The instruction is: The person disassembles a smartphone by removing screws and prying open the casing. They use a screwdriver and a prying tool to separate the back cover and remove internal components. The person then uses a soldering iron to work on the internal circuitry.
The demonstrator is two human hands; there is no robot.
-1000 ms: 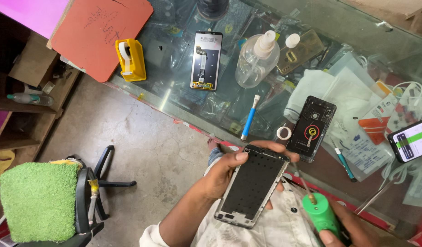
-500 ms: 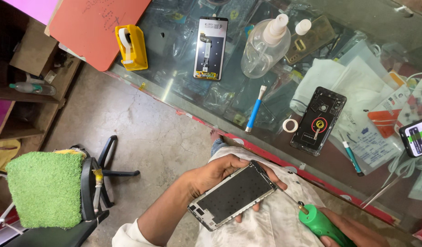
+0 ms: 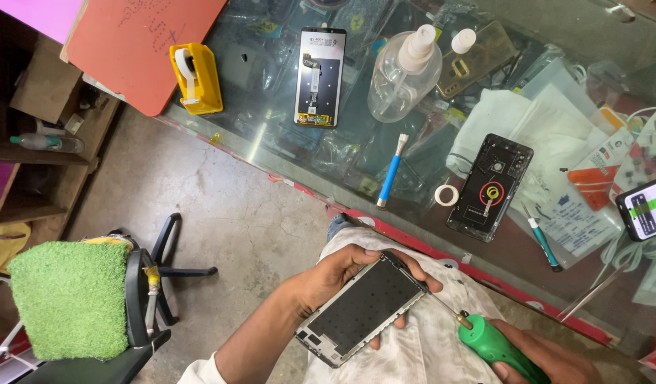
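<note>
Fingers (image 3: 403,264) of the left hand (image 3: 335,274) wrap the edges of a phone frame (image 3: 361,307), held tilted over the lap. Right hand (image 3: 548,359) is clamped on a green screwdriver (image 3: 488,343), tip at the frame's corner. Beyond, on the glass tabletop (image 3: 271,135), lie a blue brush (image 3: 391,171), a phone back cover (image 3: 490,186) and a spray bottle (image 3: 405,75).

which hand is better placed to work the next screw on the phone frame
Probably the right hand: it grips the green screwdriver, whose tip sits at the phone frame edge. The left hand is busy cradling the frame.
</note>
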